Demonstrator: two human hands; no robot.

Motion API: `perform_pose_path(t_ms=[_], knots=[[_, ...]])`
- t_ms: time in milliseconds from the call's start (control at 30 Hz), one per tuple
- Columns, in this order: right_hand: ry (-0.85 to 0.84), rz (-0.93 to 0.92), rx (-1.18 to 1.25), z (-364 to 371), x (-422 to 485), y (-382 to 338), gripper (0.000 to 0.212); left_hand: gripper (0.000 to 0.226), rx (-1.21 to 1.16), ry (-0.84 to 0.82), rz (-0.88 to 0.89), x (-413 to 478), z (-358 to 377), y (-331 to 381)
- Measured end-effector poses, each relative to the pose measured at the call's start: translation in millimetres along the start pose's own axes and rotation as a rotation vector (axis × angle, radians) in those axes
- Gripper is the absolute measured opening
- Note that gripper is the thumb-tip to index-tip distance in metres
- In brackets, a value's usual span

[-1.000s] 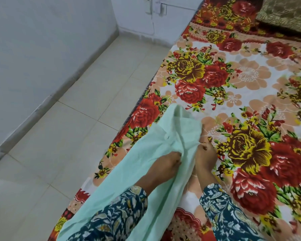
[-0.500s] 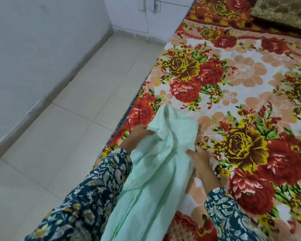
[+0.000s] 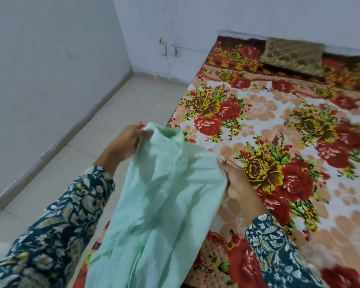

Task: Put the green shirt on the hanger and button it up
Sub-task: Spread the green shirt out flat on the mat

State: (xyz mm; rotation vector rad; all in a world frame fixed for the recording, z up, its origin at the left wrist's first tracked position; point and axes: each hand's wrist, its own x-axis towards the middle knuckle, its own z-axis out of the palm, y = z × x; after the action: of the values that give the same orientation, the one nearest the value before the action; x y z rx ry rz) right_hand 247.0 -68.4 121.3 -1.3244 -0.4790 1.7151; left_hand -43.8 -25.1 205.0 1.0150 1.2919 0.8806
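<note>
The pale green shirt hangs bunched between my two hands, above the near left corner of the bed, and trails down toward the bottom of the view. My left hand pinches its upper left edge. My right hand grips its right edge, fingers curled into the cloth. No hanger is in view. Buttons cannot be made out.
The bed's floral blanket fills the right side. A brown-gold cushion lies at its far end against the wall. Beige floor tiles run along the left, bounded by white walls, with a socket low in the corner.
Both hands have lifted the shirt off the blanket and spread it apart. My left hand moved to the shirt's upper left edge. The view has tilted up, showing the far wall.
</note>
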Motion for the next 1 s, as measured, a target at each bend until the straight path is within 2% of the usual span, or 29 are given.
perform_pose_path(t_ms=[100, 200, 267, 333, 400, 433, 467, 533, 567, 600, 633, 700, 733, 767, 800, 867, 900, 967, 1000], knots=[[-0.025, -0.07, -0.058, -3, -46, -23, 0.051, 0.022, 0.044, -0.008, 0.135, -43, -19, 47], [-0.056, -0.161, -0.223, -15, -102, -51, 0.024, 0.016, 0.2, -0.113, 0.206, -94, -33, 87], [-0.083, -0.218, -0.38, -24, -133, -71, 0.02, 0.031, 0.382, -0.203, 0.175, -124, -32, 115], [-0.075, -0.29, -0.488, -36, -173, -91, 0.021, 0.056, 0.559, -0.26, 0.164, -164, -20, 138], [-0.089, -0.375, -0.569, -46, -212, -112, 0.012, 0.074, 0.596, -0.308, 0.19, -199, -5, 159], [-0.096, -0.394, -0.593, -50, -228, -122, 0.01, 0.075, 0.552, -0.321, 0.199, -212, 2, 169], [-0.102, -0.415, -0.607, -57, -248, -131, 0.012, 0.073, 0.513, -0.338, 0.223, -229, 10, 177], [-0.102, -0.485, -0.633, -73, -293, -149, 0.038, 0.057, 0.483, -0.362, 0.253, -257, 30, 187], [-0.097, -0.515, -0.649, -81, -312, -159, 0.05, 0.041, 0.523, -0.356, 0.248, -268, 40, 192], [-0.098, -0.545, -0.659, -89, -331, -168, 0.053, 0.022, 0.651, -0.314, 0.248, -279, 51, 193], [-0.109, -0.592, -0.656, -99, -355, -176, 0.052, 0.005, 0.848, -0.261, 0.24, -293, 67, 193], [-0.09, -0.681, -0.677, -114, -389, -191, 0.041, 0.015, 1.166, -0.185, 0.264, -319, 94, 196], [-0.062, -0.74, -0.704, -125, -408, -198, 0.027, 0.021, 1.177, -0.17, 0.332, -336, 110, 198], [-0.038, -0.8, -0.703, -133, -426, -203, 0.011, 0.025, 1.076, -0.165, 0.42, -350, 121, 200], [-0.009, -0.858, -0.707, -143, -441, -209, 0.006, 0.024, 0.851, -0.173, 0.511, -363, 129, 202], [0.023, -0.948, -0.691, -163, -479, -215, 0.013, 0.014, 0.338, -0.243, 0.634, -390, 150, 199], [0.022, -0.981, -0.658, -169, -496, -216, 0.012, 0.013, 0.19, -0.26, 0.675, -402, 160, 198], [0.021, -1.03, -0.616, -176, -526, -217, 0.002, 0.019, 0.067, -0.246, 0.74, -421, 180, 193], [0.033, -1.06, -0.605, -182, -540, -218, 0.009, 0.023, 0.056, -0.227, 0.774, -432, 193, 189]])
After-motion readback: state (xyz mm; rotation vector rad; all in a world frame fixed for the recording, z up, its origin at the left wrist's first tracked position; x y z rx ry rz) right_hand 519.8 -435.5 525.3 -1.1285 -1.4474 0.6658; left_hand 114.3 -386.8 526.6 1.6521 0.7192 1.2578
